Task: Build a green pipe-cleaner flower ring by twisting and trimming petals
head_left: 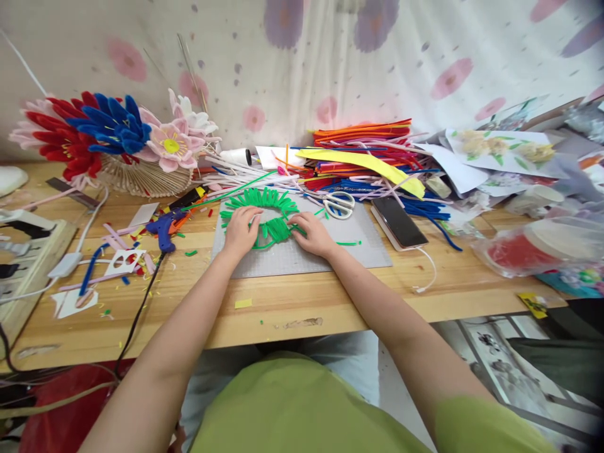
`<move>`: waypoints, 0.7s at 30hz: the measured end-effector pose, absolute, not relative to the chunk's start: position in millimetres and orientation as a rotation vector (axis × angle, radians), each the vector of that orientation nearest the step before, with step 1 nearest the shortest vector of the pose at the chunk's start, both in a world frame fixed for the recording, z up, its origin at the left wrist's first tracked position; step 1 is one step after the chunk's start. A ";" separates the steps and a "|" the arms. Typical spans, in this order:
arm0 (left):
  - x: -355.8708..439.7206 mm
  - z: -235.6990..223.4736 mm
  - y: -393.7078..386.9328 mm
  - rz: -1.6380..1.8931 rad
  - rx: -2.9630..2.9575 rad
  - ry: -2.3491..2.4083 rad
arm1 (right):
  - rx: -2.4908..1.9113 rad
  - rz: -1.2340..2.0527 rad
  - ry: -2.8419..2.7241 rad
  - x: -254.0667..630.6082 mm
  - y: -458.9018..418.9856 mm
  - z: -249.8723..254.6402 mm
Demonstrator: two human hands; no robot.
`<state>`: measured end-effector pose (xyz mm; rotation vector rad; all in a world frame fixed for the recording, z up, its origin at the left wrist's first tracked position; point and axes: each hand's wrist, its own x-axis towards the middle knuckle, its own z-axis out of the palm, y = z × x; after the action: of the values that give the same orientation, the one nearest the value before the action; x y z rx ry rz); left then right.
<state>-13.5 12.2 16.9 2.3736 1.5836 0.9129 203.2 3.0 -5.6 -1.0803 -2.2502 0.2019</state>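
A ring of looped green pipe cleaners point(264, 199) lies over a grey cutting mat point(358, 255), its loops fanning outward along the far side. My left hand point(243, 231) grips the ring's left side, fingers curled with the tips partly hidden. At the near right part, the fingers of my right hand point(312, 233) are bent against the bunched green loops and pinch them. White-handled scissors point(338, 205) rest on the mat beyond my right hand. A short green pipe cleaner piece point(348, 243) lies to the right of that hand.
Left of the mat are a blue glue gun point(163, 233) with a black cord and scattered scraps. Pipe-cleaner flowers point(117, 126) stand behind it. Bundles of coloured pipe cleaners point(363, 135) fill the back. A phone point(399, 221) and plastic tub point(528, 245) are at right.
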 end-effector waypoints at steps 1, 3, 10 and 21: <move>-19.0 16.1 14.0 0.859 2.387 1.544 | -1.088 0.193 -2.218 202.2 1.7 -4.6; -27.1 11.3 14.9 0.709 2.464 1.412 | -1.076 0.189 -2.214 198.9 0.1 -3.7; -27.5 -5.4 7.0 0.390 2.563 1.316 | -0.991 0.183 -2.370 190.7 -2.3 -9.2; -43.6 3.3 7.5 1.416 2.202 1.611 | -0.907 0.188 -2.637 144.3 -15.2 3.8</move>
<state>-43.6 7.5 3.3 2.2022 1.6106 1.4160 144.3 -15.2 3.8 -0.9071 -2.6365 0.1879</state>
